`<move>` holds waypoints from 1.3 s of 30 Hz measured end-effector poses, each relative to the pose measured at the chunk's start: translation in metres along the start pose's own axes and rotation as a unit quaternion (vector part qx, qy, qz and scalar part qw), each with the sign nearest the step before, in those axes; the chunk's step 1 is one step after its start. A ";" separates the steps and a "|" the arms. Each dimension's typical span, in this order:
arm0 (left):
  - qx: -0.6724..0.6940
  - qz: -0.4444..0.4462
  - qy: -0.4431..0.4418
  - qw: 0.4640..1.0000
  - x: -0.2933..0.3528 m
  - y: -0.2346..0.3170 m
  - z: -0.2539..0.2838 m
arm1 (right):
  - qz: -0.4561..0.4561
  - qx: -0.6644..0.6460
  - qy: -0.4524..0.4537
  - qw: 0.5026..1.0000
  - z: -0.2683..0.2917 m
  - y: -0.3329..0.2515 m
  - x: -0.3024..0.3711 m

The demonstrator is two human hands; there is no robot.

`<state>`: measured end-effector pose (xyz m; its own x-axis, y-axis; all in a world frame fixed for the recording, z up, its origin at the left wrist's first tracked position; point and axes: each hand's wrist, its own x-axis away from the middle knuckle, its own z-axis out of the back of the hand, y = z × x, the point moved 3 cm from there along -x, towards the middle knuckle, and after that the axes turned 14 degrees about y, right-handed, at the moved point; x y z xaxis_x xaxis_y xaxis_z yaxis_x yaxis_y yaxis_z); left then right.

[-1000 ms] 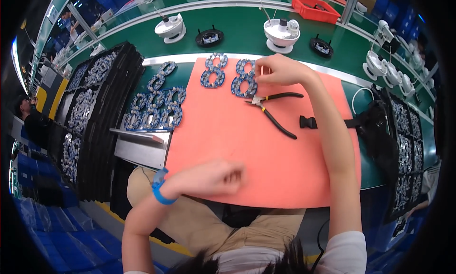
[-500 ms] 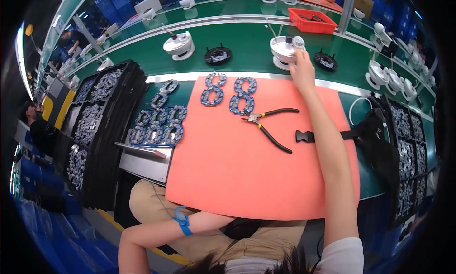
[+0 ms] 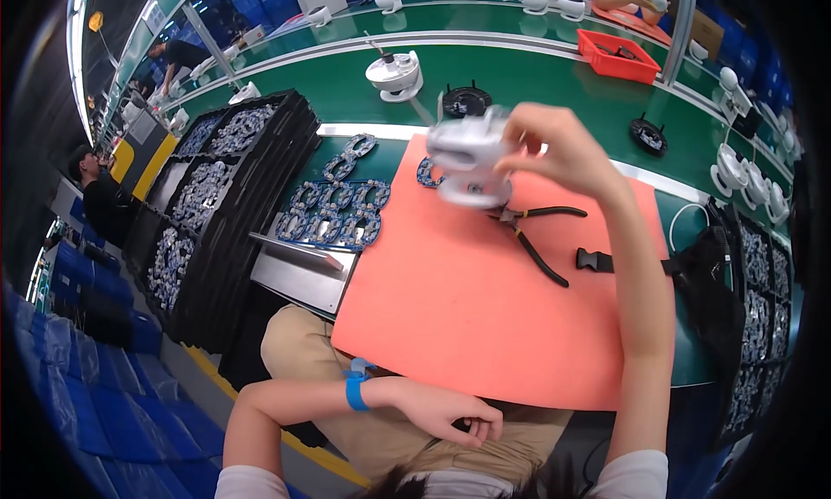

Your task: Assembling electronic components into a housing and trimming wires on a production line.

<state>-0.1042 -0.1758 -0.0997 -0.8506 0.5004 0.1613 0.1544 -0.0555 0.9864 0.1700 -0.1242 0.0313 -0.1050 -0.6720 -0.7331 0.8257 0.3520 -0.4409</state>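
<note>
My right hand point(image 3: 558, 148) grips a white plastic device housing point(image 3: 472, 157) by its right side, above the far part of the orange mat point(image 3: 467, 309). The housing is blurred by motion. Partly hidden behind it is a blue ring-shaped circuit board point(image 3: 427, 173). Cutting pliers point(image 3: 538, 255) with black and yellow handles lie on the mat just below, their jaws covered by the housing. Over my lap, at the mat's near edge, my left hand point(image 3: 454, 417) rests with fingers loosely curled and nothing visible in them. A blue wrist strap point(image 3: 356, 390) circles that wrist.
Several figure-eight boards point(image 3: 333, 213) lie left of the mat, beside black board trays point(image 3: 208, 179). More trays point(image 3: 757, 300) stand at right. Beyond are another white housing point(image 3: 396, 75), black round parts point(image 3: 648, 135) and a red bin point(image 3: 616, 57). A black buckle strap point(image 3: 597, 261) crosses the mat's right side.
My right hand has lifted the white housing off the green bench and brought it nearer, to the left over the mat. My left hand has come out from under the mat's edge. The view has shifted.
</note>
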 end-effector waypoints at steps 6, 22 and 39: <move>0.051 0.031 -0.089 0.994 0.014 0.018 0.004 | 0.028 0.016 -0.207 0.978 -0.060 -0.077 0.015; 0.004 -0.029 0.333 0.942 0.083 0.062 0.080 | -0.327 0.358 -0.435 0.759 -0.014 -0.012 0.048; 0.026 -0.050 0.649 0.759 0.099 0.043 0.117 | -0.249 0.224 -0.254 0.908 0.015 0.010 0.048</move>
<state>-0.1230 -0.0280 -0.0447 -0.6333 -0.7738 0.0136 0.0479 -0.0216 0.9986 0.1816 -0.1626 -0.0008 -0.3520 -0.9285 -0.1179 0.9001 -0.3013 -0.3147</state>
